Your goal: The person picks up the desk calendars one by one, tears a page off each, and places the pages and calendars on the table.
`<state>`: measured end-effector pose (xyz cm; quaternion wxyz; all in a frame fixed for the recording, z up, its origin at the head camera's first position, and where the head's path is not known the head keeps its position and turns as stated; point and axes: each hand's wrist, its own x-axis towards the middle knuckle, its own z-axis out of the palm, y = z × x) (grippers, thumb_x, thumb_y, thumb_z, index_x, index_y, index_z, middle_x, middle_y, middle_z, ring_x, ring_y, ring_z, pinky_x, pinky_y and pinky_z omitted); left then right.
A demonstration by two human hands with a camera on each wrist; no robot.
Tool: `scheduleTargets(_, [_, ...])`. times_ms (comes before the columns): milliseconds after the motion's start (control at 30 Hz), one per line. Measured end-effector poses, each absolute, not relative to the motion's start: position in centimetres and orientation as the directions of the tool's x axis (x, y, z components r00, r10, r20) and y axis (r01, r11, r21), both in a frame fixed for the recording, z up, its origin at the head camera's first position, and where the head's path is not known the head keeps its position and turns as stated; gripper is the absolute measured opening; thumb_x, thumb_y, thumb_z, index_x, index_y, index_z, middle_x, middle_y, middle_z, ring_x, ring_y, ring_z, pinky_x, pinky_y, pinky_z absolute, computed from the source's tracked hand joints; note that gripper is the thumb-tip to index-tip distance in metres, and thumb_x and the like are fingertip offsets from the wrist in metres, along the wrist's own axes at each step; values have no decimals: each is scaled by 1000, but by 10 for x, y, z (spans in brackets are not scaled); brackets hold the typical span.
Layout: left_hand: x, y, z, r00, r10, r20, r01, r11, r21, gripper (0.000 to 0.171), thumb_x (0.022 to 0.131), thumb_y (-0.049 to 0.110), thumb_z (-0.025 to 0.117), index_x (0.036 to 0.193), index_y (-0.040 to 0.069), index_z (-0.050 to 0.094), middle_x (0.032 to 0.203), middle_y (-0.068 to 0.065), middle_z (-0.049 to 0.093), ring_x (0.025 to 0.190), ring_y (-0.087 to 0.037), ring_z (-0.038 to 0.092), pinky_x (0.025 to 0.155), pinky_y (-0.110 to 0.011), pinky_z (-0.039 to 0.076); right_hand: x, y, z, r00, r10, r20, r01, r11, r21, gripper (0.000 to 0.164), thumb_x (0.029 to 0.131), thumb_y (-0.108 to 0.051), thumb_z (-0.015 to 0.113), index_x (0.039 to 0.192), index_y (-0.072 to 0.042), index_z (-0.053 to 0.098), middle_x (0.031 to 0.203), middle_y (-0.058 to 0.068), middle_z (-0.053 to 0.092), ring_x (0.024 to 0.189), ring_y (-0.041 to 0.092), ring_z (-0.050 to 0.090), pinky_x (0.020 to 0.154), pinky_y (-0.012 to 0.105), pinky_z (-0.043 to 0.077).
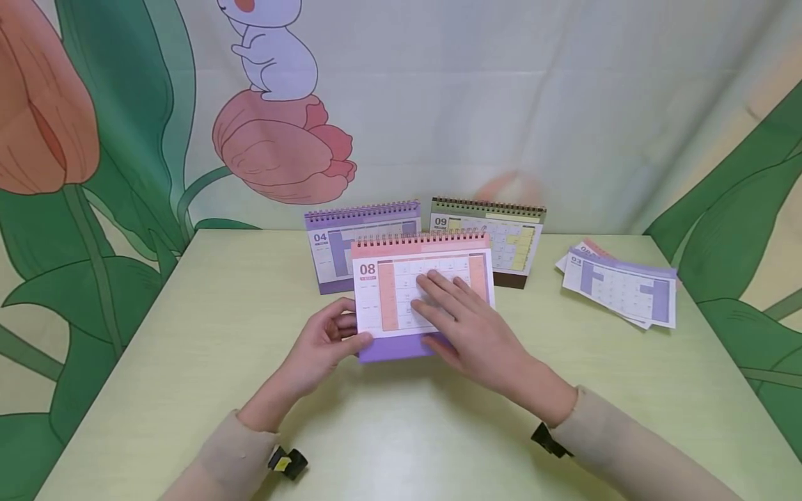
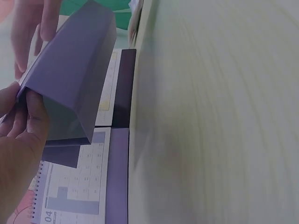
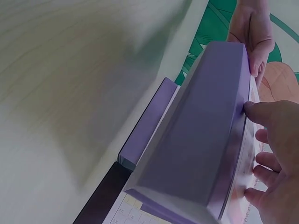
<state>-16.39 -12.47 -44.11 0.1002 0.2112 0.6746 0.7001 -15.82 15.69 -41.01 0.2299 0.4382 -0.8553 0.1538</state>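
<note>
A spiral-bound desk calendar (image 1: 390, 296) with a pink "08" page and a purple base is held up off the table, tilted back. My left hand (image 1: 319, 346) grips its lower left edge, thumb in front and the other fingers behind. My right hand (image 1: 476, 334) rests on the front page with its fingers spread and fairly straight. From below, the right wrist view shows the purple base (image 3: 191, 126) with the right fingers touching the page side. In the left wrist view the left fingers (image 2: 36, 114) reach into the folded stand.
Behind stand a purple "04" calendar (image 1: 322, 254) and a green-topped "09" calendar (image 1: 529, 243) with a dark base. Loose calendar sheets (image 1: 617, 289), the top one purple "03", lie overlapped at the right of the table (image 1: 188, 313). A printed curtain (image 1: 438, 104) hangs behind.
</note>
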Motion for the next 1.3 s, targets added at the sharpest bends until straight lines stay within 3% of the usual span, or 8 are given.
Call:
scheduleTargets(600, [-162,-115,-438,-881,454,136,111,-82,990,38,94,-12,65,130,-11,53,121,-29,67,103,-26,71,84,-36,60,-157,160,-402,-515,-703,490,-808,589,-3,53,91,-21,81,138,-4,63,154,17,48,147,32,37,120,50,27])
scheduleTargets(767, [-162,-114,-440,-872,471,132,93,-105,990,41,93,-12,67,130,-12,52,122,-30,67,103,-25,71,85,-36,59,-157,161,-403,-497,-728,471,-792,603,97,50,93,-19,78,138,-5,62,151,18,51,144,33,41,118,50,31])
scheduleTargets(1000, [-162,-113,-439,-870,475,134,85,-123,989,46,90,-14,69,132,-13,50,123,-30,66,104,-26,71,85,-38,59,-154,163,-404,-452,-785,424,-756,589,284,53,92,-5,76,141,-2,58,152,20,49,144,33,41,116,49,35])
scheduleTargets(1300, [-161,-112,-436,-873,472,124,74,-123,990,52,88,-15,70,135,-12,49,124,-29,66,105,-26,71,86,-38,59,-155,165,-409,-427,-794,432,-756,576,311,54,90,0,75,142,-1,57,152,21,49,144,33,41,115,49,37])
